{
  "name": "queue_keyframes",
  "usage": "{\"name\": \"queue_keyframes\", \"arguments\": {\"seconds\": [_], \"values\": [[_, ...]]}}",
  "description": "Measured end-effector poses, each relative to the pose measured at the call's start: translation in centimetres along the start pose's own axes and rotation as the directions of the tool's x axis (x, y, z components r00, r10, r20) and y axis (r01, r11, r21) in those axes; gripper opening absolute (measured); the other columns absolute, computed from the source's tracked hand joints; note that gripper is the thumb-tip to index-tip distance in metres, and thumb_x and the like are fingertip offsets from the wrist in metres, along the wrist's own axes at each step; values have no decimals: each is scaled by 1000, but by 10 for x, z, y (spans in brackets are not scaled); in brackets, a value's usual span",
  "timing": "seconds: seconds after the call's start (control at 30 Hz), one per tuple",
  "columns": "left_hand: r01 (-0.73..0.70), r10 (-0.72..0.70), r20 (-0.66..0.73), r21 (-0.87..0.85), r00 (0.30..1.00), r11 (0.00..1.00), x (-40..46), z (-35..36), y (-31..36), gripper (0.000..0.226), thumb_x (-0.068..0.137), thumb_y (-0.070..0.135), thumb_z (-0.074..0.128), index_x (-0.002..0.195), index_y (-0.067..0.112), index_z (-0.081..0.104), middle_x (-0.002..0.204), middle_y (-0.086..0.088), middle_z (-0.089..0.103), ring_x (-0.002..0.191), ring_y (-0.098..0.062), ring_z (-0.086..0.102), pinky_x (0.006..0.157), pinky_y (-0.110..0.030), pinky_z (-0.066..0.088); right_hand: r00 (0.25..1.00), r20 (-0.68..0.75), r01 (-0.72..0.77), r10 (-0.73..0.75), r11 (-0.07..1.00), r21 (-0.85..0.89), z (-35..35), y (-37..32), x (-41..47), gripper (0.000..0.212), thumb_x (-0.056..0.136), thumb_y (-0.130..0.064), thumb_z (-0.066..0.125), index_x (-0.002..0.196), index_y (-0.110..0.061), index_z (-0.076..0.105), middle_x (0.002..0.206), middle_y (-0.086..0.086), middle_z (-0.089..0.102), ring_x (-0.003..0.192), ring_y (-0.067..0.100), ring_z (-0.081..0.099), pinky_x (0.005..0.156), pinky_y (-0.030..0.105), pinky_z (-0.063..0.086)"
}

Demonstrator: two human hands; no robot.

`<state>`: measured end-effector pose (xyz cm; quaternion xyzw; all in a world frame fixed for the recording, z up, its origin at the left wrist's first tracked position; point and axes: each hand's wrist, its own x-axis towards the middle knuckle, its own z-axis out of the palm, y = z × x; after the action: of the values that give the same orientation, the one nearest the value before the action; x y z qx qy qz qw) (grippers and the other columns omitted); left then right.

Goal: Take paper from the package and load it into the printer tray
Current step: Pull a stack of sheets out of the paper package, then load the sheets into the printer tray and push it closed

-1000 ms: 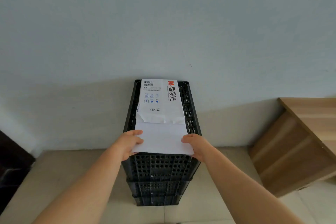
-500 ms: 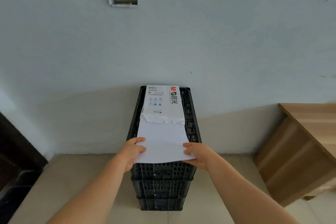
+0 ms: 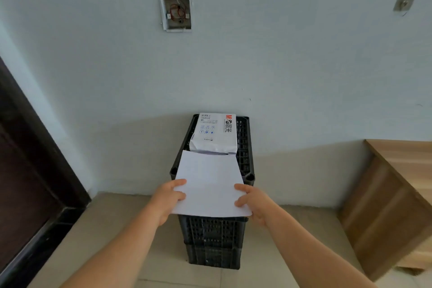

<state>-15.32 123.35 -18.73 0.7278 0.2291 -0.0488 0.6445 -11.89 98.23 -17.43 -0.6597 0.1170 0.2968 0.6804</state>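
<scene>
A white paper package with red and black print lies on top of stacked black plastic crates against the wall, its near end torn open. A thin stack of white paper is out of the package and held above the crates' near end. My left hand grips the stack's left edge, thumb on top. My right hand grips its right edge, also thumb on top. No printer or tray is in view.
A wooden cabinet stands at the right. A dark door is at the left. On the wall above are an open electrical box with wires and a small cover plate. The floor is beige tile.
Both hands have drawn the paper stack toward me and clear of the package's torn end. The camera view has tilted up, showing more wall.
</scene>
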Motion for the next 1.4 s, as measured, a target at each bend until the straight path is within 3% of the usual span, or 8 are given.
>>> {"name": "queue_keyframes", "arguments": {"seconds": [0.1, 0.4, 0.7, 0.83, 0.93, 1.1, 1.27, 1.4], "values": [[-100, 100, -25, 17, 995, 995, -20, 0, 10, 47, 85, -4, 56, 116, 32, 60, 125, -6, 60, 103, -23, 62, 78, -29, 50, 994, -3, 106, -106, 994, 23, -2, -3, -14, 60, 82, 17, 53, 130, -17, 54, 127, 14, 53, 91, 25, 60, 58, 25, 52], [-300, 300, 54, -2, 952, 954, -14, 23, 70, 57, 81, 1, 62, 100, 54, 65, 137, -6, 55, 120, -21, 57, 106, -43, 43, 911, -196, 392, -364, 911, 128, -26, -43, -25, 54, 83, 14, 50, 114, -27, 61, 109, 4, 62, 86, 22, 64, 66, 30, 54], [-354, 362, 294, -81, 885, 932, 51, 133, 121, 58, 87, -5, 57, 134, 29, 52, 135, 2, 50, 112, -15, 55, 93, -31, 48, 765, -475, 460, -435, 885, -71, -110, -64, -21, 53, 84, 12, 51, 119, -28, 57, 108, 8, 65, 75, 23, 60, 81, 40, 53], [-352, 345, 450, -71, 824, 933, 75, 198, 132, 58, 87, -2, 58, 133, 32, 53, 137, -2, 52, 115, -18, 56, 100, -36, 46, 677, -616, 407, -403, 902, -143, -157, -60, -32, 53, 87, 6, 53, 130, -26, 55, 119, 4, 56, 83, 12, 61, 68, 18, 54], [-385, 345, 554, -47, 758, 922, 80, 244, 136, 59, 86, -2, 58, 134, 31, 52, 145, 3, 43, 134, -16, 41, 110, -36, 35, 627, -706, 375, -331, 922, -99, -190, -50, -43, 53, 88, 1, 54, 132, -27, 54, 125, 2, 53, 99, 19, 60, 84, 28, 54], [-401, 343, 660, -69, 668, 914, 62, 326, 146, 56, 86, -4, 58, 134, 24, 52, 132, 2, 54, 113, -13, 56, 91, -24, 44, 526, -821, 368, -224, 930, -19, -248, -32, -71, 52, 88, -1, 51, 133, -28, 54, 127, -1, 50, 101, 18, 58, 95, 37, 52], [-399, 340, 718, -94, 607, 912, 34, 426, 150, 55, 84, -5, 60, 130, 25, 56, 122, 0, 62, 99, -11, 63, 76, -21, 49, 442, -885, 364, -146, 931, 28, -323, -15, -105, 48, 93, -4, 48, 133, -29, 52, 125, -1, 45, 94, 13, 54, 75, 24, 53], [-401, 314, 781, -89, 540, 912, -5, 512, 154, 54, 87, -3, 58, 131, 27, 53, 124, -2, 60, 101, -16, 62, 65, -15, 52, 376, -920, 354, -107, 934, 36, -398, 2, -145, 48, 94, -6, 48, 134, -32, 50, 128, 0, 45, 98, 17, 54, 79, 27, 52]]}}
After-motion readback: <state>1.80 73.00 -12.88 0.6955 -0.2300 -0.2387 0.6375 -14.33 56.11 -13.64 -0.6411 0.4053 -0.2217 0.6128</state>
